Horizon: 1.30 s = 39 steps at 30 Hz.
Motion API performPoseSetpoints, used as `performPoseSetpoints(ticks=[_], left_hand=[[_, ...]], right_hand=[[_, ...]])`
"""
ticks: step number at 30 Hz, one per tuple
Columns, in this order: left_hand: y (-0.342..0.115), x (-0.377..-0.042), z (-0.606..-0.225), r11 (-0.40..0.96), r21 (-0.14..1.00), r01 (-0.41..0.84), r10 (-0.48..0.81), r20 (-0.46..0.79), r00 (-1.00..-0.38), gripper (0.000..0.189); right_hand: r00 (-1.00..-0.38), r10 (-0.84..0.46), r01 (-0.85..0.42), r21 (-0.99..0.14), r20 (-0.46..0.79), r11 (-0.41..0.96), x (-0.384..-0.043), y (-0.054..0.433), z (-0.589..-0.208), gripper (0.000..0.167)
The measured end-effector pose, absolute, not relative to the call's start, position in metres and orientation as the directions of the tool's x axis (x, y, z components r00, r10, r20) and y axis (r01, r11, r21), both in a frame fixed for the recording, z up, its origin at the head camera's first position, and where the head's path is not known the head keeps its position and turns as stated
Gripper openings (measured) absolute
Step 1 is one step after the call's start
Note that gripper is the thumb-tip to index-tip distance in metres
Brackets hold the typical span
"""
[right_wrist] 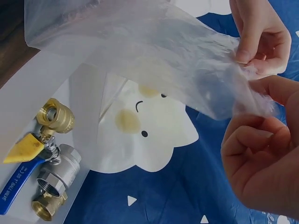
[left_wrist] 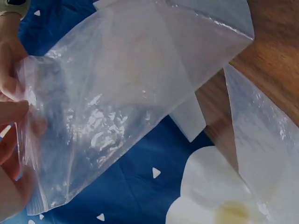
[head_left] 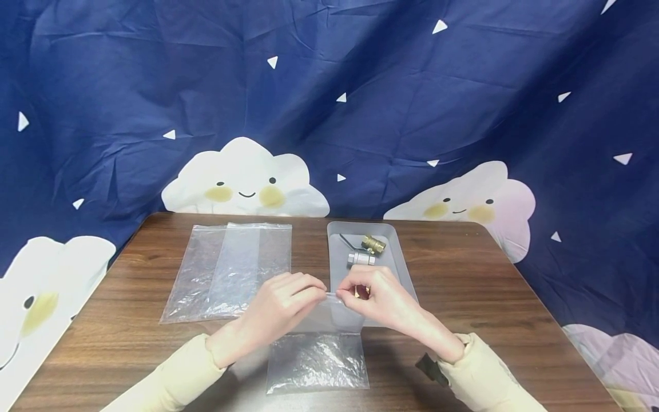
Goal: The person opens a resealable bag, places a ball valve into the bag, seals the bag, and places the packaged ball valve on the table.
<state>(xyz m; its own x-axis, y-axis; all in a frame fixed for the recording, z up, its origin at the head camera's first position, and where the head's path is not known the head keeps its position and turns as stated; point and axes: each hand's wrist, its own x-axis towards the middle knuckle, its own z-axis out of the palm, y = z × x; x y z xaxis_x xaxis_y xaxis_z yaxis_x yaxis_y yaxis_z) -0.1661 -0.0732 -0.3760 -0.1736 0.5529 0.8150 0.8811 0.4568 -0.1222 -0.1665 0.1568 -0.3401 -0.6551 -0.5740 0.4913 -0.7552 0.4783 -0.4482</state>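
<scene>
My left hand [head_left: 285, 303] and right hand [head_left: 380, 294] meet over the near edge of a tray, pinching the top edge of a clear zip bag [head_left: 319, 363] close together. The bag hangs down toward me, flat, with nothing inside it. In the right wrist view, the fingertips of both hands grip its zip strip, and the bag [right_wrist: 154, 51] stretches out above the tray. The left wrist view shows the bag's [left_wrist: 107, 107] creased film, with fingers at its zip end.
A grey plastic tray [head_left: 407, 274] holds several ball valves: a silver valve [right_wrist: 60, 170] with blue lever, a brass valve [right_wrist: 57, 116] with yellow handle, another brass valve [right_wrist: 46, 206]. Overlapping clear bags [head_left: 190, 280] lie at left on the wooden table [head_left: 458, 274]. Behind hangs a blue cloth [head_left: 360, 68].
</scene>
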Motion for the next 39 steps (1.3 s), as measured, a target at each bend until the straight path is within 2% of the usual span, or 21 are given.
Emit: performPoseSetpoints(ticks=[8,14,21,27,39], left_hand=[[-0.0725,-0.1651,-0.3780,0.461,-0.106,0.881,0.549,0.814,-0.189,0.008],[-0.0730,-0.1637,-0.3805,0.482,-0.105,0.870,0.542,0.816,-0.202,0.005],[-0.0698,-0.1645,-0.3810,0.478,-0.124,0.869,0.553,0.811,-0.189,0.010],[-0.0651,-0.1650,-0.3792,0.480,-0.130,0.867,0.558,0.808,-0.187,0.015],[-0.0645,-0.1679,-0.3812,0.419,-0.016,0.908,0.498,0.840,-0.216,0.016]], right_hand=[[-0.653,-0.585,-0.757,-0.444,0.482,0.480,-0.1678,0.1575,-0.3409,0.012],[-0.598,-0.687,-0.797,-0.404,0.414,0.450,-0.1668,0.1642,-0.3384,0.009],[-0.560,-0.710,-0.827,-0.345,0.428,0.444,-0.1656,0.1637,-0.3382,0.012],[-0.572,-0.699,-0.820,-0.329,0.430,0.469,-0.1656,0.1609,-0.3381,0.012],[-0.596,-0.639,-0.802,-0.398,0.487,0.445,-0.1683,0.1603,-0.3434,0.010]])
